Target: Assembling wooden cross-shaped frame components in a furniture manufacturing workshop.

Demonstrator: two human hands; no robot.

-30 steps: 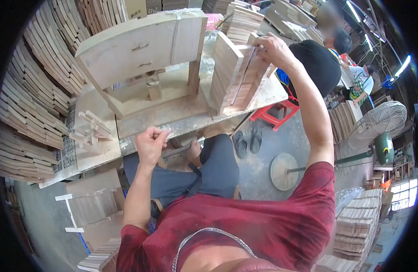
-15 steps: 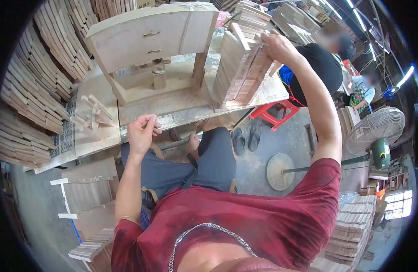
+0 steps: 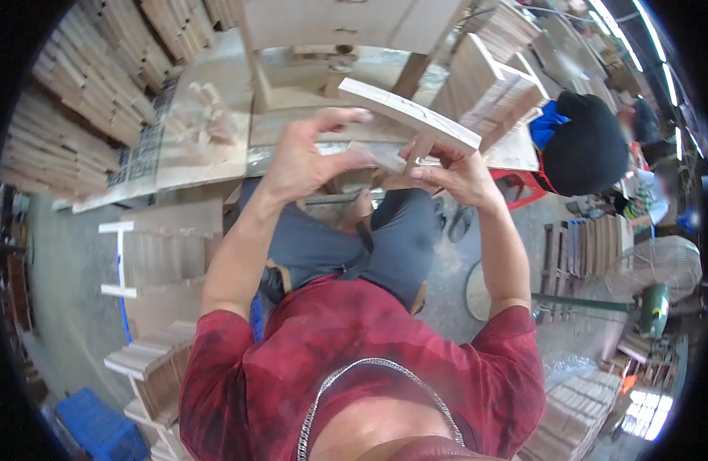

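Above my lap, my right hand (image 3: 454, 175) grips a joined wooden piece (image 3: 411, 115): a pale board with a short crosspiece under it, tilted down to the right. Part of its lower side is hidden by my fingers. To the left of it, my left hand (image 3: 308, 154) is raised with thumb and fingers spread. Its fingertips are near the piece's left end and blurred; I see nothing held in them. Behind my right hand, a stack of similar wooden pieces (image 3: 498, 96) stands on the workbench (image 3: 292, 127).
A wooden frame with a broad panel (image 3: 315, 23) stands at the bench's back. A small wooden assembly (image 3: 204, 123) sits left of it, beside tall board stacks (image 3: 85, 131). A co-worker in black (image 3: 592, 146), a red stool (image 3: 519, 187) and a fan (image 3: 661, 265) are at right.
My right hand has come from the stack at the right to the middle, now with a wooden piece. My left hand has risen toward it and its fingers have spread. The view has shifted.
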